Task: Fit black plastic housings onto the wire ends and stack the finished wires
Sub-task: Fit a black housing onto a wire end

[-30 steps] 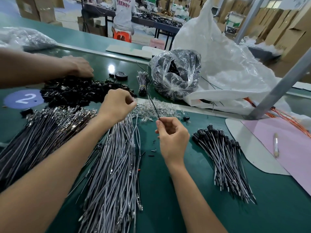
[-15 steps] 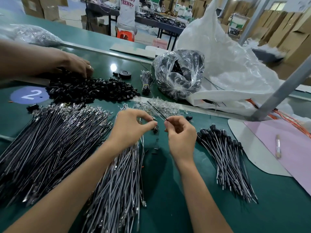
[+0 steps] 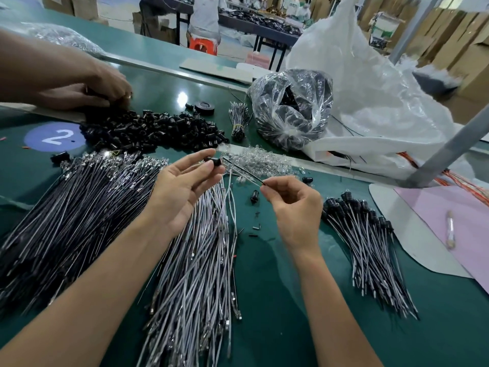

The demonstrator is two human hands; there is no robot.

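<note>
A white "2" in a blue circle (image 3: 54,136) is printed on the green table (image 3: 277,300) at middle left. No other writing can be read (the print on the far shirts and boxes is too small or cut off). The left hand (image 3: 180,192), at centre, lies palm up with fingers mostly straight, and its thumb and fingertips pinch one black housing (image 3: 215,162). Just right of it, the right hand (image 3: 293,207) curls its fingers and pinches a thin dark wire (image 3: 243,170) between thumb and forefinger. The wire slants up-left with its tip close to the housing, though whether they touch is unclear. The housing pile (image 3: 148,131) sits above the left hand, and the finished stack (image 3: 365,239) is at lower right. Grey wires (image 3: 195,260) run partly under the left forearm. Another person's hands (image 3: 105,88), upper left, reach into the pile's far edge, their fingertips hidden.
</note>
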